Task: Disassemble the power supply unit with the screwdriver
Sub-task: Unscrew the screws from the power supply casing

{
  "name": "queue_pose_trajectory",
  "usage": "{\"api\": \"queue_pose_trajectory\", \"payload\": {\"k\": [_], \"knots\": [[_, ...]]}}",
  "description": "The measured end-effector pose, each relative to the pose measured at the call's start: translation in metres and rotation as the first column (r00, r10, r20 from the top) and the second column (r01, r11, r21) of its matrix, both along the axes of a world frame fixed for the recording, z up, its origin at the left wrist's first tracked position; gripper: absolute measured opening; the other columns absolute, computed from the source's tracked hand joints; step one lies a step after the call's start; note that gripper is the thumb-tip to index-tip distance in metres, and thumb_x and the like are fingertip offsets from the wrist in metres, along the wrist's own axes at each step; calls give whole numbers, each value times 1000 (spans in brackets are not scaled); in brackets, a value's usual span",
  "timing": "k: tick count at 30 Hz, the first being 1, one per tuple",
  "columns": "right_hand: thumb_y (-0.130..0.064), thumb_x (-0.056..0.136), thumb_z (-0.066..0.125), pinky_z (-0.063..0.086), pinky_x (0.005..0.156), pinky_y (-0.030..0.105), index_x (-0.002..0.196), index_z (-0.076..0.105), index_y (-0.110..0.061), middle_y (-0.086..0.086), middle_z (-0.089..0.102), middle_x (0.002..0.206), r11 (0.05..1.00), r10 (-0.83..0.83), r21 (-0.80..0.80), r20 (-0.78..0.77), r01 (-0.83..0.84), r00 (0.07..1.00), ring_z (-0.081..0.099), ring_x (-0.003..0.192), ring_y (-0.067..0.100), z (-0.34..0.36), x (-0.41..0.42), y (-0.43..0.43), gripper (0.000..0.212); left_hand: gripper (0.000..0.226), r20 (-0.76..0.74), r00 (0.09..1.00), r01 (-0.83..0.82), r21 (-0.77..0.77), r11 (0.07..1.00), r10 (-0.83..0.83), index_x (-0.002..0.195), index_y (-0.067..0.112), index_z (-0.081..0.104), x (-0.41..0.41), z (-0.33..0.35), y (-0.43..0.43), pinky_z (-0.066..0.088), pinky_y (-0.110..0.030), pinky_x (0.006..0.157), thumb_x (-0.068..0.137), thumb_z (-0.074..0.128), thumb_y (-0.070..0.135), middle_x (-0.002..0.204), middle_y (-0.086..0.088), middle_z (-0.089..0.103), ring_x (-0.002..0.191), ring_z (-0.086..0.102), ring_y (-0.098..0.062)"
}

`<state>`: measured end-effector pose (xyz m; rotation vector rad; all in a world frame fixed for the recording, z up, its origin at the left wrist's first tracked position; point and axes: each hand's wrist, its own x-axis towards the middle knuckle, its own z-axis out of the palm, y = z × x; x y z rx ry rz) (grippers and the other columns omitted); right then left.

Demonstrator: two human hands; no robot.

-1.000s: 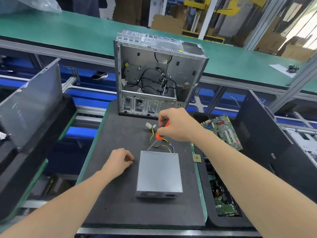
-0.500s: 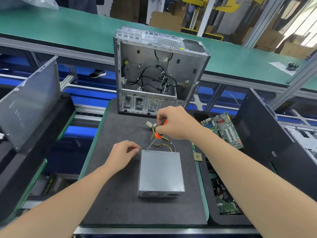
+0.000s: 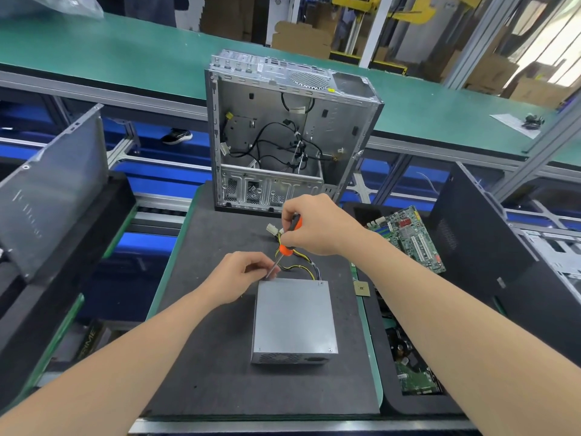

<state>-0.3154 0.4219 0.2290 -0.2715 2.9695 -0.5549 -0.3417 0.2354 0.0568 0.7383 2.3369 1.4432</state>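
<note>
On my mat [image 3: 213, 357] the power supply unit [image 3: 294, 316] lies mid-frame, the computer case [image 3: 283, 121] above it, the motherboard [image 3: 408, 237] at right.

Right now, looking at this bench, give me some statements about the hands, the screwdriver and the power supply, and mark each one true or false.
1. The right hand grips the screwdriver. True.
2. The power supply sits inside the computer case. False: it lies on the dark mat in front of the case.
3. A circuit board lies right of the mat. True.
4. The left hand lies flat on the power supply. False: its fingers pinch the screwdriver shaft at the far left corner.
</note>
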Motion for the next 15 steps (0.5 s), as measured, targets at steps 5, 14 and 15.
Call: {"api": "queue_pose_trajectory", "payload": {"k": [5, 14, 15], "knots": [[-25, 77, 74, 50, 61, 29, 81, 67, -19, -10, 63, 84, 1000, -8, 20, 4, 8, 1000, 59, 79, 9, 3, -4, 0, 10, 30, 12, 1000, 9, 20, 1000, -9, 100, 33, 78, -1, 1, 2, 52, -18, 92, 100, 64, 6, 94, 14, 80, 98, 74, -5], [-25, 77, 75, 56, 67, 32, 80, 66, -20, -8, 66, 83, 999, -27, 24, 20, 27, 999, 62, 79, 12, 2, -5, 0, 11, 29, 17, 1000, -12, 27, 1000, 11, 95, 33, 78, -1, 1, 3, 51, -10, 88, 99, 66, 6, 91, 14, 80, 96, 74, -4], [-25, 77, 75, 55, 66, 31, 80, 66, -19, -9, 65, 82, 999, -27, 23, 18, 26, 999, 62, 78, 11, 2, -5, 0, 11, 29, 19, 1000, -13, 24, 1000, 13, 94, 33, 78, -1, 1, 3, 51, -10, 88, 99, 66, 6, 91, 13, 80, 95, 74, -3]]}}
